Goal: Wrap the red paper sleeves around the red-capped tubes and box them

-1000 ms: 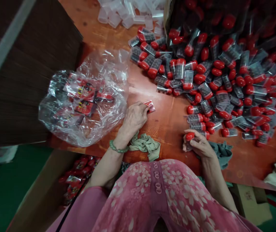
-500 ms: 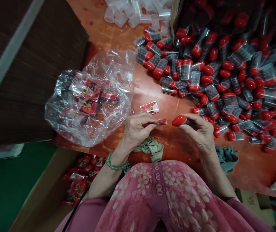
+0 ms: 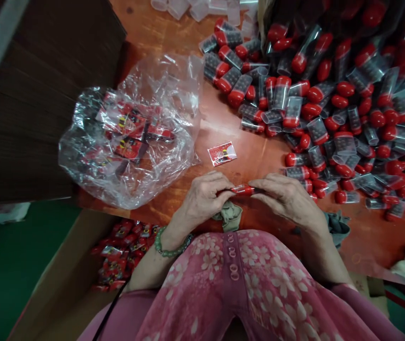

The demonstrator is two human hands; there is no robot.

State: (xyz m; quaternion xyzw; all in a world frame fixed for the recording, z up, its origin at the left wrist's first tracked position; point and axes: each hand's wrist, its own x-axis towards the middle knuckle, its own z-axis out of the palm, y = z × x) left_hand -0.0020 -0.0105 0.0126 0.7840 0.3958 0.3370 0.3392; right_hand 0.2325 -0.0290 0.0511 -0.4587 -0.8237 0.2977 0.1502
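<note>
Obs., head view. We hold the red piece [image 3: 243,190] btwn our two hands, over the near part of the worktop [image 3: 255,163], in front of the body. Key relation: its long axis runs approx. L–R, bridging the fingertips, so neither hand is nearer; L hand [image 3: 206,192] is at one end, R hand [image 3: 287,196] at the other. From L hand it lies to the right; from R hand, to the left.

Hand state: L hand pinches its end w/ thumb below & fingers above; R hand grips the opp. end the same way, fingertips pointing inward. We can't tell how hard either presses, nor whether the piece touches the worktop.

Appearance: glossy red, slim, w/ a pale glint along the top; a dark bit shows by the R fingertips. Both ends hidden by fingers, so full shape n/a; we can't tell if it's one part or two.

Nearby: printed red card [image 3: 222,153], flat, just beyond the piece & a little left, apart from both hands; pale edge, yellow-black figure, white patch at its right end. Clear bag [image 3: 183,87] w/ red packs left of it; red-capped tubes [image 3: 289,111] heaped to the right, incl. some near R hand.
</note>
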